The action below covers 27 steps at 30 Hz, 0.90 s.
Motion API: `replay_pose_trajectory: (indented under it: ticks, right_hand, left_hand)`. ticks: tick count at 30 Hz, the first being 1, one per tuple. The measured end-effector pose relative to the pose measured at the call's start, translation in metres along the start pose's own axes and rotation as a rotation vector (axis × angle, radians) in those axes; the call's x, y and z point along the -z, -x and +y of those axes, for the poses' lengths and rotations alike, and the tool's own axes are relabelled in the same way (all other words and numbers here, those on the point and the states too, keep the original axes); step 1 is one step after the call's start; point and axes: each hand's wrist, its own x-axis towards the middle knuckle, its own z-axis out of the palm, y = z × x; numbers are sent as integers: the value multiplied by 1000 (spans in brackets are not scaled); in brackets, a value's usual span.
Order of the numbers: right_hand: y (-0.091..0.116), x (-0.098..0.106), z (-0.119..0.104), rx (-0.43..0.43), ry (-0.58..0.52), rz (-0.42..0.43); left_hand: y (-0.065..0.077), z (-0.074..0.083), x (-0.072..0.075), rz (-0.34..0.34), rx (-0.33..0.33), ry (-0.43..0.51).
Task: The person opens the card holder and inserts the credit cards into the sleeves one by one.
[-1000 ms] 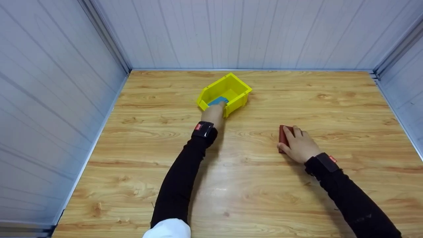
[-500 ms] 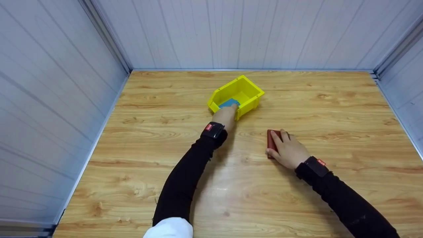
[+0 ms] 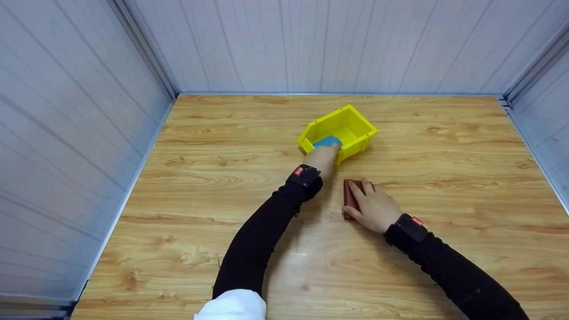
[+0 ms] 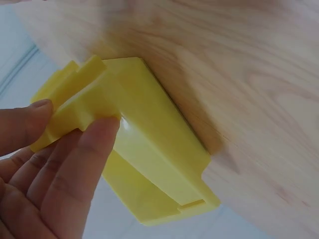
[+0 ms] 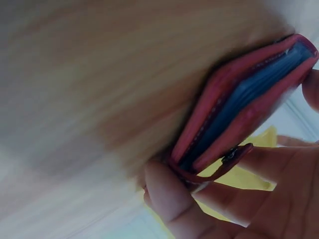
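A yellow open-fronted storage bin [image 3: 355,118] sits on the table, with a flat blue item [image 3: 328,141] inside whose kind I cannot make out. My left hand [image 3: 321,159] pinches the bin's low front wall; in the left wrist view the thumb and fingers press both sides of that yellow wall [image 4: 92,107]. To the right and nearer me, my right hand [image 3: 377,208] grips a red-brown card wallet [image 3: 350,200]. Seen from the right wrist, the wallet [image 5: 269,112] has a snap strap and a stack of blue sleeves within, and thumb and fingers hold its ends.
The wood-grain table [image 3: 178,213] runs back to a pale panel wall [image 3: 302,49]. Another panel [image 3: 66,133] closes off the left side, and one more [image 3: 544,106] stands at the right.
Left hand and bin have slid right and slightly nearer me, the blue item moving along inside. The right hand has brought the wallet left and a little nearer, so the two are closer together.
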Motion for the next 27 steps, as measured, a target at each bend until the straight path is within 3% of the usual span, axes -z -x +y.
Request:
replay_pose_trajectory:
  ticks: [11, 20, 27]
  right_hand:
    - [2, -4, -22, 30, -36, 54]
    - [2, -10, -35, 124, -23, 197]
    - [3, -13, -41, 155, -19, 235]
  left_hand:
    - [-5, 25, -5, -62, -18, 7]
    - [-6, 38, -7, -79, -61, 5]
    - [-7, 49, -10, -116, -68, -4]
